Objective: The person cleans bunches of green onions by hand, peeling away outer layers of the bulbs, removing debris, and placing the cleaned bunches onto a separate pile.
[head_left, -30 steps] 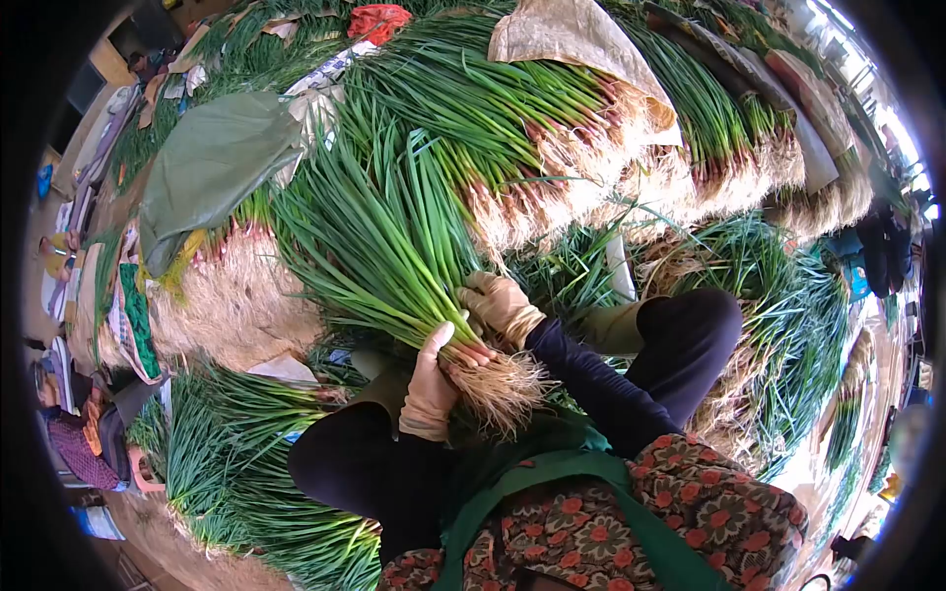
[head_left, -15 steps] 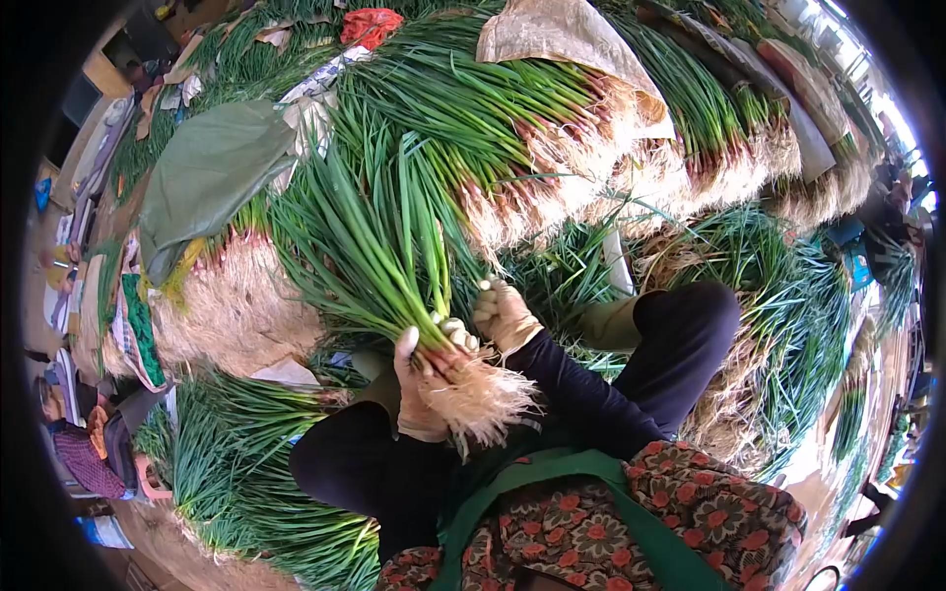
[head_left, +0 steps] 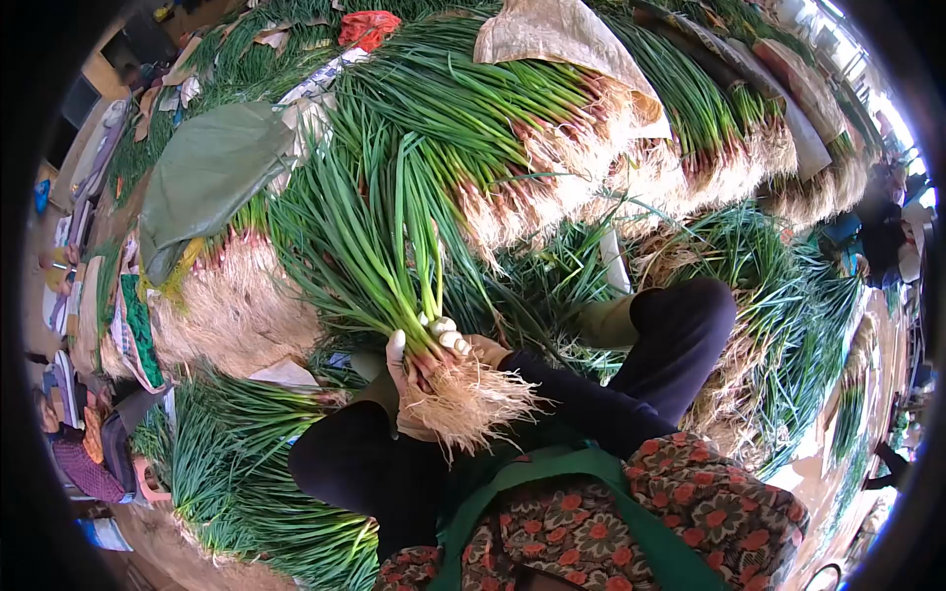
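A broad heap of green, pale-rooted onions [head_left: 434, 103] lies beyond a smaller, tilted bunch of red-stemmed green onions [head_left: 402, 295]. The cream-gloved left hand [head_left: 400, 386] wraps its fingers round the bunch; the right hand [head_left: 488, 352] is mostly hidden, its grip impossible to tell.

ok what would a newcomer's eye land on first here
Probably the bunch of long green stalks, mid-picture, in the gloved left hand, its pale roots fanned out below. After that, perhaps the crumpled red thing near the top edge and the flowered garment at the bottom.
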`<state>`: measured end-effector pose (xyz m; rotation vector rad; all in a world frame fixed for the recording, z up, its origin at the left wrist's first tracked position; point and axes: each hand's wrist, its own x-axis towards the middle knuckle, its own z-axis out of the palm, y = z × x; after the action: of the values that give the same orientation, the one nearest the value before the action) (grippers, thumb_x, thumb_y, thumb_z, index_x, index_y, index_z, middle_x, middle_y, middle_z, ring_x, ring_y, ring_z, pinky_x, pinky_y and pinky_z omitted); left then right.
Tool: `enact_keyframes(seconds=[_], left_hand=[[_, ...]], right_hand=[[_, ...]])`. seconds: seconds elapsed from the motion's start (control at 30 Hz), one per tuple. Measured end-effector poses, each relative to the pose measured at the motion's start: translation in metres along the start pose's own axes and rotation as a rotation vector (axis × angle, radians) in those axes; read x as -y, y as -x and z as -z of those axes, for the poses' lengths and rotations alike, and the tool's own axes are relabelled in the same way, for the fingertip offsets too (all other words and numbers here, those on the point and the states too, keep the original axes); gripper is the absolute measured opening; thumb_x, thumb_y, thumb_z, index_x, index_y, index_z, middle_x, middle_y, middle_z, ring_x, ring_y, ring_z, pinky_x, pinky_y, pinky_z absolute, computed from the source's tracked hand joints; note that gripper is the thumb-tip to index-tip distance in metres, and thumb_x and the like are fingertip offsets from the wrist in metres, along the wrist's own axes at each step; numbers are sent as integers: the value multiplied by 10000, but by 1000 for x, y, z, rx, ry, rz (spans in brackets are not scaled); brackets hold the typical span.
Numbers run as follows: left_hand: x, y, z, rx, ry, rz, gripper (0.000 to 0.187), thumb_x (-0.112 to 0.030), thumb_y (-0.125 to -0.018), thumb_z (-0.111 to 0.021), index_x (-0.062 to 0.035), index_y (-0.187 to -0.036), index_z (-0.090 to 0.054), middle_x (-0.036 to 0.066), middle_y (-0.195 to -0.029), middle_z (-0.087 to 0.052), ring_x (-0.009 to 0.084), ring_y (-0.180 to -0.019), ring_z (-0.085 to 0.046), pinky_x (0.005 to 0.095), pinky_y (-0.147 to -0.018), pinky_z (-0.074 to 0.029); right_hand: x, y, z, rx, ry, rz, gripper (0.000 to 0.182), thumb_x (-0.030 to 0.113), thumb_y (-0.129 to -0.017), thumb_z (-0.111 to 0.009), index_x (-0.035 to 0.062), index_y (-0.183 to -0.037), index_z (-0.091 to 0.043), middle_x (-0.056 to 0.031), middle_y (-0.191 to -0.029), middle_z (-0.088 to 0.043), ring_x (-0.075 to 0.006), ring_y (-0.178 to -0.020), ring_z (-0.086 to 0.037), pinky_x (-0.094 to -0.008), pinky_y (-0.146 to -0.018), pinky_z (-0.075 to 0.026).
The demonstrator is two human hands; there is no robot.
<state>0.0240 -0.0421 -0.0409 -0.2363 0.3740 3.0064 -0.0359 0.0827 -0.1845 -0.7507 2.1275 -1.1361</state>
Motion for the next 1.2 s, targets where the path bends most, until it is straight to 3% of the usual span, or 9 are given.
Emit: enact_keyframes(seconds=[0.17, 0.33, 0.47, 0.53, 0.73, 0.83, 1.0, 1.03, 1.2], left_hand=[[-2, 5, -11, 221, 259, 44, 464, -359, -898, -541, -80, -1258, -456, 123, -1100, -494, 251, -973, -506, 410, -856, -432], [8, 2, -36, 66, 19, -7, 585, -400, -902, -497, -14, -1330, -399, 120, -1092, -547, 246, -963, -550, 393, -819, -474], [5, 7, -22, -42, -55, 184, 616, -403, -872, -526, 14, -1312, -413, 97, -1068, -569, 255, -969, -556, 414, -851, -461], [4, 11, -24, -208, -199, 132, 617, -383, -869, -533, 33, -1310, -419, 122, -1097, -585, 277, -969, -573, 415, -860, -459], [8, -11, 25, 65, -405, 302, 441, -302, -910, -481, 59, -1161, -515, 188, -954, -630, 248, -843, -618, 343, -854, -482], [20, -1, -35, -306, -189, 87, 447, -320, -884, -525, 49, -1135, -504, 198, -1056, -588, 284, -924, -598, 409, -896, -472], [11, 2, 4, -104, -126, 67, 528, -351, -868, -546, 52, -1201, -475, 195, -1085, -576, 332, -1075, -549, 465, -986, -416], [10, 3, -4, -109, -113, 65, 531, -352, -869, -546, 55, -1204, -476, 199, -1089, -578, 332, -1071, -552, 464, -988, -417], [16, 0, -21, -178, -122, 155, 493, -307, -894, -519, 71, -1207, -468, 231, -1154, -564, 349, -1047, -569, 462, -999, -413]], right_hand=[[-37, 45, 28, 537, 506, -124, 295, 331, -805, -587, 79, -925, -683, -187, -898, -672, -354, -814, -649, -449, -703, -507], [8, 25, 102, -359, 264, -370, 369, 390, -865, -542, 64, -1001, -650, -186, -952, -655, -370, -879, -626, -431, -774, -500], [8, -13, 105, -301, 229, -248, 433, 375, -847, -611, 36, -1116, -612, -170, -1070, -648, -294, -994, -619, -367, -869, -472], [19, -23, 110, -570, 222, 59, 419, 253, -841, -658, 49, -1197, -575, -155, -1051, -657, -263, -943, -623, -339, -864, -469], [99, 13, 122, -209, -466, -276, 243, 222, -899, -617, 27, -1033, -562, -27, -677, -571, -96, -477, -502, -236, -398, -406], [88, 14, 108, -201, -889, -300, 222, 261, -903, -601, 42, -913, -569, 15, -580, -490, -85, -429, -456, -233, -370, -372], [51, 28, 73, -103, -591, 5, 359, 259, -886, -610, -33, -1093, -582, -141, -1014, -628, -206, -814, -630, -300, -713, -524], [62, 35, 77, -69, -965, -159, 399, 262, -875, -631, -46, -1122, -571, -156, -1076, -624, -220, -871, -630, -303, -773, -513], [75, 28, 107, -364, -605, -198, 309, 217, -879, -643, -22, -1068, -594, -78, -780, -642, -150, -699, -577, -307, -659, -489]])
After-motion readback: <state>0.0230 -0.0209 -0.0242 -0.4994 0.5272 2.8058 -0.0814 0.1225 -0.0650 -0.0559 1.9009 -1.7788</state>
